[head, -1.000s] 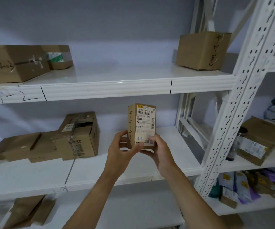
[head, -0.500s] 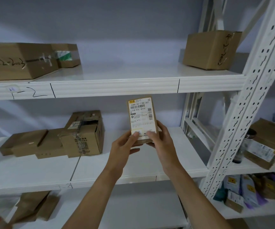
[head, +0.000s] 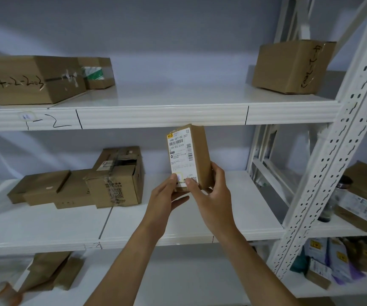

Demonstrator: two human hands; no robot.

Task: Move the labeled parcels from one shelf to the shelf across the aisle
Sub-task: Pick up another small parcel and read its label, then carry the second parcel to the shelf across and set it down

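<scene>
A small brown cardboard parcel [head: 189, 155] with a white shipping label stands upright in the air, in front of the middle shelf [head: 200, 217] of a white metal rack. Both hands hold it by its lower end. My left hand [head: 167, 199] cups the bottom left, thumb on the label. My right hand [head: 211, 191] wraps the bottom right corner and side. The parcel's top reaches the front lip of the upper shelf [head: 160, 117].
On the middle shelf, left, lie flat boxes [head: 45, 191] and a torn taped box [head: 118, 180]. The upper shelf holds a marked box [head: 30, 80], a small box [head: 98, 74] and a box [head: 292, 65] at right. A perforated upright [head: 332, 164] divides off a neighbouring rack with more parcels [head: 363, 197].
The parcel has been lifted slightly and turned, so its label and right side face me. Both hands stayed on its lower end. The view has moved closer to the rack.
</scene>
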